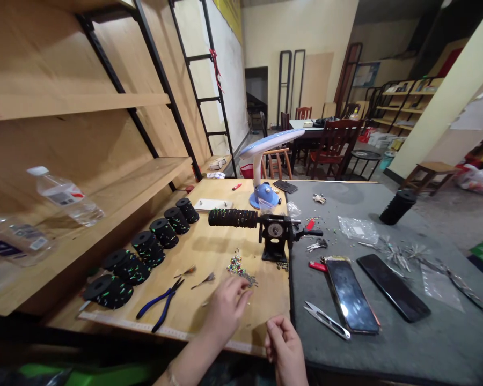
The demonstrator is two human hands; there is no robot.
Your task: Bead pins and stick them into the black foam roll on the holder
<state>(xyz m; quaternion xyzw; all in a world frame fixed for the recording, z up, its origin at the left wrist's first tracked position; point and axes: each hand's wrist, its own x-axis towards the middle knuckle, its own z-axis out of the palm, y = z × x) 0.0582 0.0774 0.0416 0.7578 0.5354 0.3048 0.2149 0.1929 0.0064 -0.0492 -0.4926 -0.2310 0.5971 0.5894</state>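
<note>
My left hand (227, 306) is over the wooden board, its fingers pinched beside a small heap of coloured beads (235, 264) and some thin grey metal pieces (249, 279). Whatever sits between those fingertips is too small to make out. Lower and to the right, my right hand (285, 346) is closed, thumb against curled fingers; its contents are hidden. Behind the beads stands a black hand-crank winder (276, 233) with a speckled black coil (232, 218) on its shaft. Blue-handled pliers (161, 304) and two small wispy bundles, one of them dark (204, 280), lie left of my left hand.
Several black speckled spools (148, 247) line the board's left side, below a shelf with plastic bottles (66, 195). A blue-and-white lamp (263, 195) stands behind the winder. On the grey mat are thread snips (327, 320), two phones (393, 288) and plastic bags.
</note>
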